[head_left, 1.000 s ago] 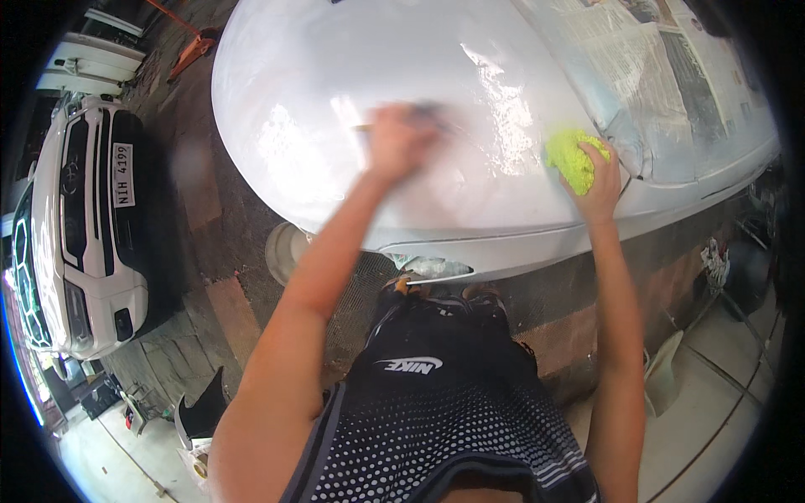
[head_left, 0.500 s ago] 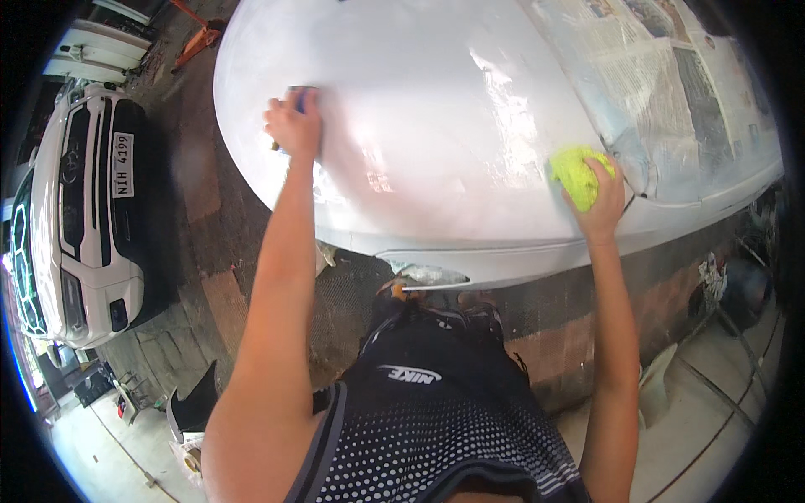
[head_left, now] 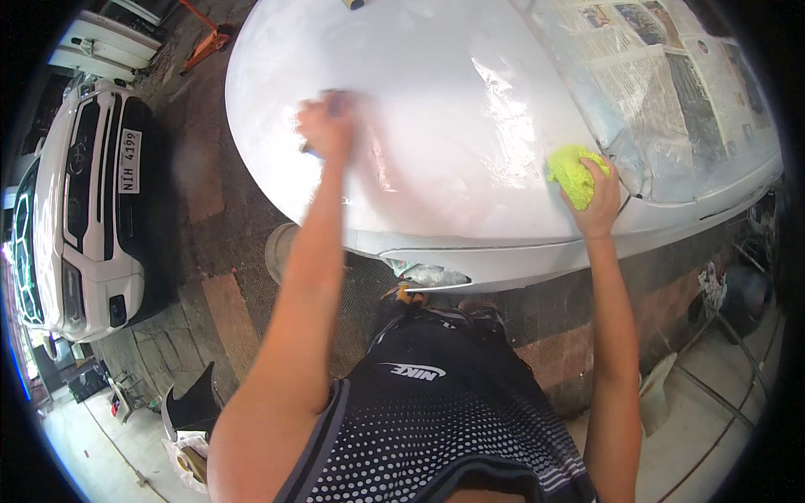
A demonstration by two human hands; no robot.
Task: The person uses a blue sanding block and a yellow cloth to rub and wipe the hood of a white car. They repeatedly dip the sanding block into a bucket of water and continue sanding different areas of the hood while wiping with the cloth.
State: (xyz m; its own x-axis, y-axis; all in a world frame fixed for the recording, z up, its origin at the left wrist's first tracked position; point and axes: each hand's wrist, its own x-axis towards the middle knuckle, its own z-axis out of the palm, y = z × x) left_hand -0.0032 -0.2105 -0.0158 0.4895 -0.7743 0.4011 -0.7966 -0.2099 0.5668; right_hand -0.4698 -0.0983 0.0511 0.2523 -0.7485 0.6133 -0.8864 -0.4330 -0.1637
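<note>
A white car bonnet [head_left: 419, 134] curves across the view in front of me, glossy with bright reflections. Near its left end, my left hand [head_left: 329, 132] is closed round a small dark-blue sanding block [head_left: 340, 102] lying against the panel; motion blurs both, and the fingers hide most of the block. My right hand [head_left: 597, 201] grips a crumpled, bright yellow-green microfibre cloth [head_left: 577, 174], pressed on the bonnet close to its rear right corner.
Newspaper and plastic sheeting [head_left: 662, 92] mask the windscreen area. A small dark cylindrical object [head_left: 354, 4] lies at the bonnet's far edge. Beneath the near edge is a plastic-covered headlight opening [head_left: 432, 275]. Left stands another white vehicle [head_left: 84, 210]; a round lid-like thing [head_left: 278, 251] is below the bonnet.
My left hand has slid right along the bonnet with the sanding block. My right hand keeps the cloth in nearly the same spot. The view has shifted slightly.
</note>
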